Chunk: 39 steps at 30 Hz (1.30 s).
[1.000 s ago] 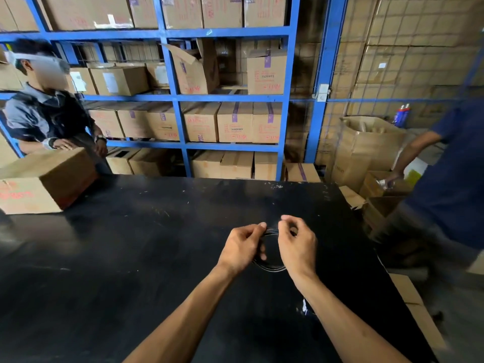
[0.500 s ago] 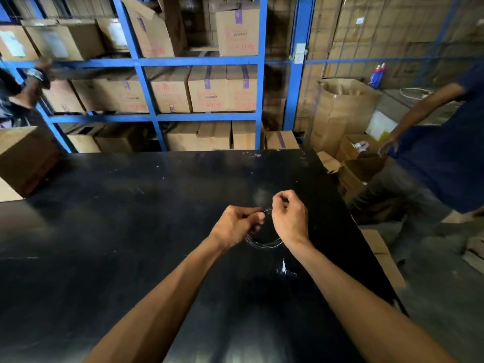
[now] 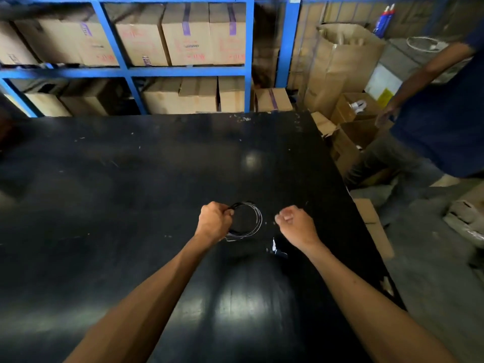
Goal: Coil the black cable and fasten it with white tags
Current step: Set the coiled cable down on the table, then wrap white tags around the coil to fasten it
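The left hand (image 3: 214,221) is closed in a fist around the left side of the coiled black cable (image 3: 247,220), which hangs as a round loop over the black desk (image 3: 131,179). The right hand (image 3: 294,225) sits just right of the coil, apart from it, fingers loosely curled and holding nothing visible. A small white scrap (image 3: 273,244) lies on the desk just below and right of the coil. The desk's right edge runs near the right hand; left of the coil the desk is wide and bare.
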Available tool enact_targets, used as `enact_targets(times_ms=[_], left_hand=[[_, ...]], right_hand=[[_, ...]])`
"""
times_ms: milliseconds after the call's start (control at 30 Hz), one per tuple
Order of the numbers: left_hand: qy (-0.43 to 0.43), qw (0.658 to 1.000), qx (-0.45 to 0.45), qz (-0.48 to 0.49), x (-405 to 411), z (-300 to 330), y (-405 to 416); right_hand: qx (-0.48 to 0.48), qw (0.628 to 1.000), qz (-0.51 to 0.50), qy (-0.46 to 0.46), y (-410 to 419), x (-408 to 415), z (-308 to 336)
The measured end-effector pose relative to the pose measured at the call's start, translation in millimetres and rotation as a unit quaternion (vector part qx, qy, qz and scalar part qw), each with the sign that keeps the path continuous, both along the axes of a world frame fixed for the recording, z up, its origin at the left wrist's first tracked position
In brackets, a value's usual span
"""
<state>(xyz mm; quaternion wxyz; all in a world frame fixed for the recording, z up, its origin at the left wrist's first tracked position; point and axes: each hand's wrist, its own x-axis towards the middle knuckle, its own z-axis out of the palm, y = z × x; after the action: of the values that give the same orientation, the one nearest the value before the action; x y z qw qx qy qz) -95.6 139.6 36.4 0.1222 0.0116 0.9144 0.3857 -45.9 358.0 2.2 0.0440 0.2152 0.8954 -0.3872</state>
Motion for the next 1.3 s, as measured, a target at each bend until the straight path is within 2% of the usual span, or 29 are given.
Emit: enact_targets(times_ms=[100,167,333,400,467,567,633,733,867,933,1133,1300], left_hand=[[-0.013,0.999,-0.029,0.019,-3,-25,-10],[-0.017,0.999,-0.048,0.015,-3,-37,-13],[-0.025,0.997,-0.07,-0.007,-3,-51,-14],[-0.028,0.997,-0.069,-0.013,-3,-52,-14],[-0.029,0.997,-0.065,-0.011,-4,-51,-13],[-0.032,0.998,-0.059,-0.003,-3,-46,-12],[-0.03,0.998,-0.056,-0.005,-1,-42,-12],[-0.027,0.998,-0.049,-0.008,5,-39,-13],[-0.026,0.998,-0.056,-0.012,16,-39,-17],[-0.028,0.997,-0.065,-0.018,20,-40,-19],[-0.049,0.995,-0.081,-0.022,23,-46,-21],[-0.057,0.995,-0.083,-0.026,13,-53,-20]], right_hand=[[0.133,0.98,0.092,-0.117,2,16,-43],[0.177,0.966,0.124,-0.138,-2,22,-60],[0.254,0.953,0.154,-0.062,-12,21,-75],[0.198,0.969,0.145,-0.013,-14,17,-66],[0.079,0.987,0.132,0.034,-14,13,-49],[-0.07,0.989,0.084,0.095,-15,13,-17],[-0.117,0.985,0.063,0.113,-17,15,-2],[-0.05,0.992,0.067,0.096,-10,22,0],[0.033,0.991,0.111,-0.06,-3,39,-31],[0.077,0.983,0.13,-0.104,-7,46,-46],[0.132,0.981,0.049,-0.133,-19,22,-63],[0.212,0.964,0.101,-0.124,-21,5,-77]])
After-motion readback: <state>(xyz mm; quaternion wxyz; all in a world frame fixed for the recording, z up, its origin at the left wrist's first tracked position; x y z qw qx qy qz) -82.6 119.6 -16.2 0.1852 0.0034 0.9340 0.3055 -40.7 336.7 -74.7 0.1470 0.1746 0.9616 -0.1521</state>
